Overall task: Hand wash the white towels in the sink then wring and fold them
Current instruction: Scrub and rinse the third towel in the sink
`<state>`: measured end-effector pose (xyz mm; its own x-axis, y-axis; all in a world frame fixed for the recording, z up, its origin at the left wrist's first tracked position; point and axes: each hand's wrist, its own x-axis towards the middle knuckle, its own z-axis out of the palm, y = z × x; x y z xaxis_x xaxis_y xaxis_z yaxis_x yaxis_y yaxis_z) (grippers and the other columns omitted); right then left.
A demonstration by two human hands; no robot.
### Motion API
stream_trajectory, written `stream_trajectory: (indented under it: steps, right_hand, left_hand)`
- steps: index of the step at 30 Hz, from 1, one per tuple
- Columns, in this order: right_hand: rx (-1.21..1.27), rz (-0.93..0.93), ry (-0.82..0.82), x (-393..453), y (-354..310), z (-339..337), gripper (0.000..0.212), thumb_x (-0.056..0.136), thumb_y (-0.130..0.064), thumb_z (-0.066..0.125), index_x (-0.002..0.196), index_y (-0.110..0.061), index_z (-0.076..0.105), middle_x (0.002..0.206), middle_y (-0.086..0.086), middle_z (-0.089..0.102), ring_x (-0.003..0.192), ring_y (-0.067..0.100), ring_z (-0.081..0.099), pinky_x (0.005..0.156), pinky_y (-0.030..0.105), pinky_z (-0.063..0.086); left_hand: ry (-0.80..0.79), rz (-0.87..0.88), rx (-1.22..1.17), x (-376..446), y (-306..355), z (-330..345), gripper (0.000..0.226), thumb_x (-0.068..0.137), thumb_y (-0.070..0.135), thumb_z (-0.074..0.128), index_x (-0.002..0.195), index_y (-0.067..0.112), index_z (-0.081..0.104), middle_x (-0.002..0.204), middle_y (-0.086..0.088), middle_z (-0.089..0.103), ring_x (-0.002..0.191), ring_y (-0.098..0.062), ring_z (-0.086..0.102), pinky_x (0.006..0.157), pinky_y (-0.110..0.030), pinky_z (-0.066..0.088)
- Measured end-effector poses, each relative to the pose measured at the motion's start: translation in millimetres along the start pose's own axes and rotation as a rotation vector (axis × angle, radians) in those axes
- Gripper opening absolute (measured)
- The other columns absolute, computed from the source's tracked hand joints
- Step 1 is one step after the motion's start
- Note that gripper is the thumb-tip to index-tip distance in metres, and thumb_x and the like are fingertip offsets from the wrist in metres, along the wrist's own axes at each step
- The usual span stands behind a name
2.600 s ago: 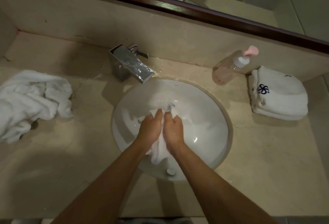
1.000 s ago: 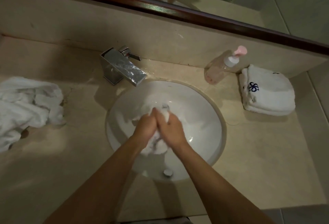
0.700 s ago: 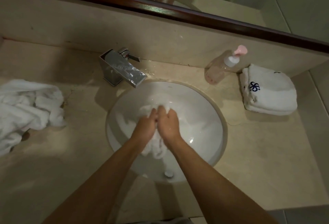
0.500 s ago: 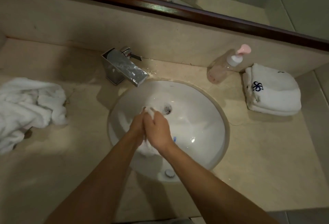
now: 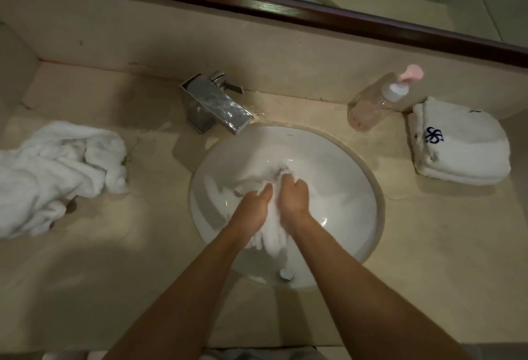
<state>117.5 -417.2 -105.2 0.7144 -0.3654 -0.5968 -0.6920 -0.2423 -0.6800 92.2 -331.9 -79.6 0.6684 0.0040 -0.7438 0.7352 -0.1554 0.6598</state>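
I am gripping a wet white towel (image 5: 270,234) over the middle of the sink (image 5: 345,171) with both hands.

My left hand (image 5: 253,209) and right hand (image 5: 294,198) are curling round the bunched towel side by side, its loose end hanging down between my wrists. More white towels (image 5: 54,171) are lying crumpled at the left edge of the countertop (image 5: 428,245), a folded towel (image 5: 460,145) is sitting near the back right corner, just beside a soap bottle (image 5: 380,102), and the faucet (image 5: 217,105) is standing at the back rim of the sink.

Left hand (image 5: 253,208) and right hand (image 5: 294,198) grip a white towel (image 5: 271,234) (bunched) over the sink (image 5: 343,159).
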Motion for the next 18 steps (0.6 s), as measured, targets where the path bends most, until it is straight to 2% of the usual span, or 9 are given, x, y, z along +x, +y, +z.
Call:
stream_trajectory:
  steps: [2,4,6,8,10,11,13,16,18]
  right_hand:
    - [-0.131,-0.217,-0.096,-17.9,9.1,14.0,0.058,0.082,-0.052,0.035,0.096,-0.006,0.067,0.1,0.02,0.07,0.097,0.036,0.065,0.089,0.046,0.052]
    - [-0.22,-0.264,-0.102,-13.9,12.0,4.0,0.064,0.083,-0.054,0.034,0.101,-0.002,0.068,0.105,0.022,0.07,0.101,0.036,0.065,0.089,0.042,0.051]
    - [-0.171,-0.068,-0.015,12.1,7.1,-22.4,0.057,0.097,-0.043,0.041,0.115,0.005,0.063,0.117,0.027,0.066,0.11,0.039,0.062,0.096,0.045,0.049]
    - [-0.044,0.046,0.025,25.4,3.2,-44.5,0.041,0.103,-0.032,0.043,0.112,0.002,0.064,0.111,0.024,0.068,0.102,0.038,0.066,0.091,0.046,0.054]
    - [0.265,0.117,-0.02,21.6,2.5,-55.7,0.029,0.104,-0.025,0.046,0.1,-0.002,0.064,0.094,0.017,0.069,0.086,0.029,0.069,0.077,0.038,0.057]
    - [0.478,0.178,-0.11,14.5,3.6,-62.8,0.025,0.104,-0.02,0.047,0.102,-0.002,0.064,0.097,0.018,0.069,0.088,0.028,0.069,0.082,0.037,0.056]
    - [0.839,0.236,-0.342,-2.0,16.1,-78.3,0.036,0.094,-0.009,0.058,0.126,0.007,0.059,0.124,0.025,0.062,0.118,0.033,0.061,0.108,0.042,0.046]
    - [1.075,0.264,-0.487,-17.0,42.8,-92.1,0.078,0.051,0.0,0.085,0.125,0.01,0.063,0.139,0.027,0.055,0.131,0.038,0.053,0.113,0.05,0.038]
    - [1.12,0.284,-0.563,-27.4,53.3,-91.3,0.069,0.07,-0.01,0.079,0.134,0.005,0.058,0.145,0.025,0.051,0.135,0.039,0.049,0.115,0.052,0.036]
  left_hand:
    - [0.064,-0.031,-0.036,14.0,-1.4,-2.2,0.039,0.106,0.031,0.036,0.087,0.01,0.062,0.095,-0.018,0.066,0.106,-0.036,0.063,0.085,-0.037,0.046]
    - [0.029,-0.032,-0.123,10.7,-5.1,1.3,0.037,0.105,0.035,0.038,0.091,0.012,0.063,0.089,-0.012,0.064,0.105,-0.033,0.063,0.084,-0.034,0.046]
    - [-0.075,0.065,-0.108,-7.2,-11.5,9.7,0.034,0.102,0.045,0.043,0.109,0.019,0.063,0.1,-0.004,0.068,0.102,-0.025,0.064,0.093,-0.033,0.049]
    - [-0.139,0.188,-0.084,-18.6,-17.0,15.2,0.036,0.102,0.043,0.046,0.12,0.018,0.064,0.11,-0.001,0.069,0.103,-0.018,0.065,0.089,-0.026,0.048]
    - [0.006,0.217,-0.031,-6.5,-25.6,9.1,0.035,0.102,0.035,0.049,0.122,0.01,0.063,0.113,-0.002,0.068,0.103,-0.018,0.063,0.084,-0.023,0.044]
    - [0.067,0.184,-0.042,1.1,-30.7,1.1,0.033,0.101,0.03,0.052,0.12,0.006,0.064,0.114,-0.005,0.067,0.104,-0.023,0.063,0.086,-0.027,0.046]
    - [0.099,0.028,-0.343,11.2,-42.1,-16.9,0.023,0.096,0.013,0.056,0.112,-0.001,0.064,0.11,-0.015,0.068,0.101,-0.033,0.065,0.085,-0.038,0.054]
    - [-0.172,-0.279,-0.997,8.0,-46.1,-43.1,0.021,0.083,-0.001,0.053,0.096,-0.015,0.061,0.079,-0.023,0.066,0.066,-0.03,0.069,0.05,-0.031,0.058]
    - [-0.318,-0.305,-1.089,0.6,-40.2,-44.2,0.036,0.085,0.014,0.052,0.104,-0.015,0.061,0.082,-0.025,0.068,0.07,-0.032,0.07,0.054,-0.036,0.059]
